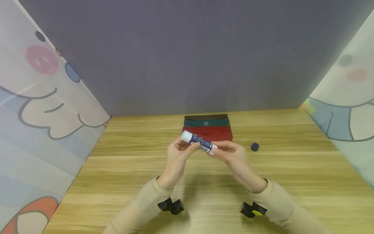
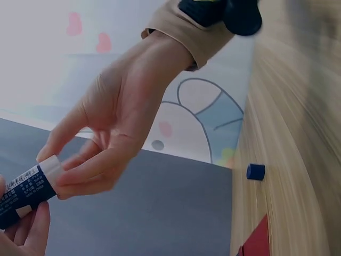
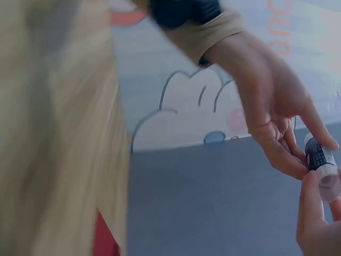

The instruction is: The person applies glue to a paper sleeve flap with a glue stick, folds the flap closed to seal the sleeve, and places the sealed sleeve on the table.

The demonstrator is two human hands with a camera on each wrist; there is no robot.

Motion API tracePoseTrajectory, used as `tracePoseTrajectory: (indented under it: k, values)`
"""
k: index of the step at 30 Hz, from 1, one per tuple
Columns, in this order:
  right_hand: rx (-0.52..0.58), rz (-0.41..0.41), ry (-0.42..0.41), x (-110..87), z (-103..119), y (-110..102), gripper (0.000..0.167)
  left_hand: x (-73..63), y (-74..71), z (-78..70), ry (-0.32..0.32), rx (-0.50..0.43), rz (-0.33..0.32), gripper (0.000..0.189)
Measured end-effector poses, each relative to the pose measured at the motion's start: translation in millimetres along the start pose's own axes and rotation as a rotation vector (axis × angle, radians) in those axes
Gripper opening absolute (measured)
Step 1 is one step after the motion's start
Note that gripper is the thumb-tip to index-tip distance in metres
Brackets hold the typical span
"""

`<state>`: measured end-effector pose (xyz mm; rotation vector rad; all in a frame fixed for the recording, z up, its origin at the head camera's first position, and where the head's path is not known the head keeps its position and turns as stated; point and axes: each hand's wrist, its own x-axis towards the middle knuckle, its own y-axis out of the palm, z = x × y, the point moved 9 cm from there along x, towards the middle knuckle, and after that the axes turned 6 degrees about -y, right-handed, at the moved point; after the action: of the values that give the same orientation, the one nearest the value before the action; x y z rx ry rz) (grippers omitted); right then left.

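A glue stick with a dark blue printed label and white ends is held up over the table, tilted with its left end higher. My left hand grips its barrel, thumb across the label. At the lower right end, my right hand pinches the white base between thumb and fingers. In the right wrist view, the left hand is around the barrel. A dark blue cap stands apart on the table, to the right of the right hand.
Behind the hands, a red envelope, a teal envelope and a dark brown one lie overlapping on the wooden table. A grey panel rises at the table's back edge, with cartoon-printed sheets on both sides.
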<state>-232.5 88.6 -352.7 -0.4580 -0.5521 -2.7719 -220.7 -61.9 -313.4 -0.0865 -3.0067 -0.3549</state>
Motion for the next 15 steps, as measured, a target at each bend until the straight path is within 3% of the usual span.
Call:
tracePoseTrajectory:
  k: [5, 7, 9, 12, 15]
  values:
    - [-0.177, 0.046, -0.390, -6.8, 33.7, 10.3, 0.024, -1.3, 3.1, -3.1, -0.007, -0.079, -0.001, 0.032]
    - [-0.282, 0.036, -0.494, -12.5, 61.2, 26.8, 0.023, -1.8, 3.9, -4.0, -0.011, -0.099, -0.001, 0.033]
    - [-0.340, 0.041, -0.601, -17.0, 68.9, 31.9, 0.027, -2.1, 4.3, -4.6, -0.014, -0.110, 0.000, 0.034]
    - [-0.390, 0.057, -0.713, -22.2, 75.8, 38.7, 0.036, -2.6, 4.1, -5.5, -0.016, -0.113, -0.002, 0.034]
    - [-0.443, 0.074, -0.744, -22.5, 76.0, 42.1, 0.037, -2.6, 3.0, -5.1, -0.019, -0.106, 0.000, 0.033]
